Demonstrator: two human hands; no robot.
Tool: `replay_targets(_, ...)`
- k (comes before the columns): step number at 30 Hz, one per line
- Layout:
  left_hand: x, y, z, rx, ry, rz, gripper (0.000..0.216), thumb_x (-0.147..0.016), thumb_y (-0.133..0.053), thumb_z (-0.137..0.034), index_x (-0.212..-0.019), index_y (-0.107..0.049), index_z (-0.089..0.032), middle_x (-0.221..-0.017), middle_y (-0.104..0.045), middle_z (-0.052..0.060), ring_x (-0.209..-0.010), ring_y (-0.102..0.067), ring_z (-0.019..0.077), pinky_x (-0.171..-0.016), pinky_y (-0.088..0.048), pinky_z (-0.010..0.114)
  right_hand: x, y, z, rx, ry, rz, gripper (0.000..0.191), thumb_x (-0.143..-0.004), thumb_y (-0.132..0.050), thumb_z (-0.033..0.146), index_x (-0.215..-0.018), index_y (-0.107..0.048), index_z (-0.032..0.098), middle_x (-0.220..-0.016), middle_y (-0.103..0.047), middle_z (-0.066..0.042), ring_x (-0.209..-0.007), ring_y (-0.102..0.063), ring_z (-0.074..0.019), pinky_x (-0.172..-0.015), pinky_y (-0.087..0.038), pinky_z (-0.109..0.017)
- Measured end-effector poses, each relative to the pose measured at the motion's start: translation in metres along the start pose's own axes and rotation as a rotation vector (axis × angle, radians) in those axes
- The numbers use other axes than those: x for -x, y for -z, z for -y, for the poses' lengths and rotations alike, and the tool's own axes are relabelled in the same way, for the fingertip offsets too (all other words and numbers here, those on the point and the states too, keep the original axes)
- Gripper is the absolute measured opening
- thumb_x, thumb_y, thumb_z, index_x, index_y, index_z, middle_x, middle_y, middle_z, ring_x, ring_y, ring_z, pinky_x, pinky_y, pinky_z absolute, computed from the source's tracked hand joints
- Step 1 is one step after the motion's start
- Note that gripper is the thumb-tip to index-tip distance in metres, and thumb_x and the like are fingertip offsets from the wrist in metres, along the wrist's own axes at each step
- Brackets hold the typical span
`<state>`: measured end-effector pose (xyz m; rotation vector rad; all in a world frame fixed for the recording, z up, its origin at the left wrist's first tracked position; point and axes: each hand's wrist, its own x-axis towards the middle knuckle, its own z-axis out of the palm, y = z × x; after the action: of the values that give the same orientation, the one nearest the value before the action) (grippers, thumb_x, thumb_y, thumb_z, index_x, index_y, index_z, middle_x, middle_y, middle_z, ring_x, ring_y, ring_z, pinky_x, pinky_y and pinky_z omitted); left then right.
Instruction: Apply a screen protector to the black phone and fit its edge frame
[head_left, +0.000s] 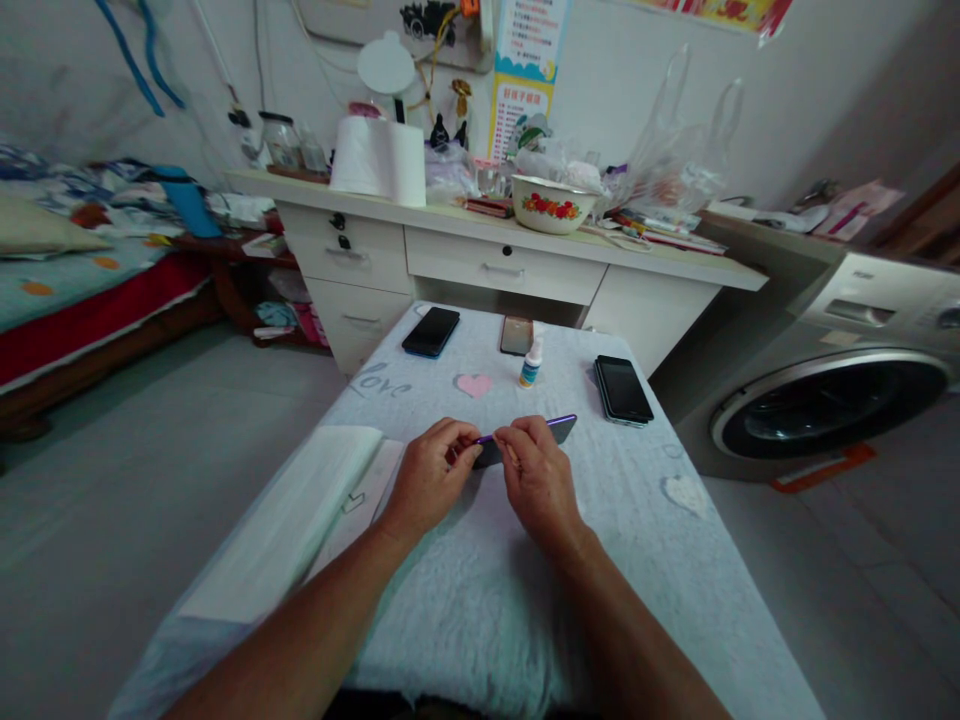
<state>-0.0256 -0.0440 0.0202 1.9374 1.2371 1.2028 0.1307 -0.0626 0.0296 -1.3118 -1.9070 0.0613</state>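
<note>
Both my hands meet over a purple-edged phone [559, 427] tilted up off the cloth-covered table [480, 580]. My left hand [429, 478] pinches the phone's left end with curled fingers. Curled over the phone's middle, my right hand [538, 476] grips it from above. Beyond the hands lie a black phone [431, 331], a brownish phone [517, 335], a small white dropper bottle [531, 364] and a dark phone [623, 390] at the right.
A folded white cloth [300, 520] lies along the table's left side. A cluttered white desk [517, 255] with a flowered bowl [553, 204] stands behind. A washing machine [832, 390] is at the right, a bed [67, 290] at the left.
</note>
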Motion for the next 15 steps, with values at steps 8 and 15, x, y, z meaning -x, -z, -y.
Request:
replay_targets(8, -0.001, 0.001, -0.001, 0.008, -0.002, 0.005, 0.008, -0.081, -0.055, -0.014, -0.081, -0.062, -0.018, -0.078, -0.061, 0.000, -0.070, -0.057, 0.0127, -0.064, -0.044, 0.024, 0.000, -0.005, 0.010, 0.015, 0.038, 0.091, 0.023, -0.092, -0.045, 0.016, -0.100, -0.066, 0.021, -0.097, -0.058, -0.007, -0.080, -0.059, -0.0152, -0.071, -0.048, -0.024)
replay_targets(15, 0.000, 0.001, -0.001, -0.021, 0.002, 0.013, 0.006, -0.082, -0.055, -0.016, -0.082, -0.061, -0.018, -0.078, -0.059, -0.001, -0.069, -0.056, 0.0122, -0.063, -0.042, 0.023, -0.003, 0.014, -0.017, 0.065, -0.066, 0.004, 0.022, -0.092, -0.045, 0.017, -0.097, -0.066, 0.019, -0.095, -0.057, -0.006, -0.081, -0.057, -0.0151, -0.074, -0.047, -0.026)
